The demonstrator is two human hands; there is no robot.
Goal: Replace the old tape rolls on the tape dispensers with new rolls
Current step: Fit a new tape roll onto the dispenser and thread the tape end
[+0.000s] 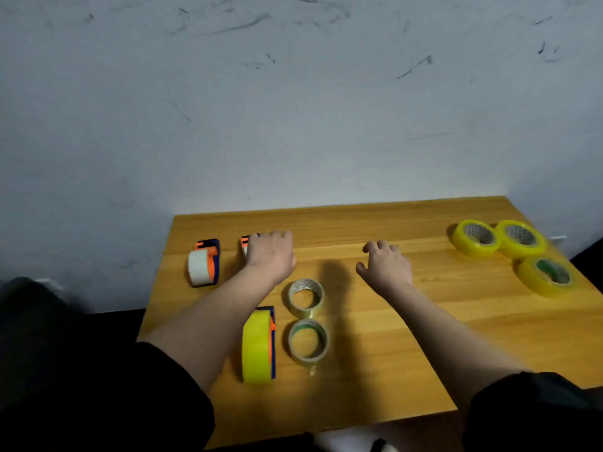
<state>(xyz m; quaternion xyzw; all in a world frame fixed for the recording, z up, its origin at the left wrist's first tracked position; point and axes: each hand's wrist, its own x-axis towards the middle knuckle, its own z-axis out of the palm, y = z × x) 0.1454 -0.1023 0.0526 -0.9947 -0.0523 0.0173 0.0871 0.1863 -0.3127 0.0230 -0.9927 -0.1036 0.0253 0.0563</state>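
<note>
— While the left hand (269,252) is covering the middle blue-and-orange plastic tape dispenser (245,244) on the wooden counter (424,321), is it gripping?
— Cannot tell. The right hand (385,265) is hovering spread, empty. Three full yellow tape rolls (515,252) are sitting far right, likely awaiting loading.

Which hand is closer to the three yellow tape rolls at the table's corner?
Right. The right hand hovers mid-table, apart from the yellow rolls; the left hand is farther, on a dispenser.

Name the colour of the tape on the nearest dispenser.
Bright yellow tape, seen in the head view.
</note>
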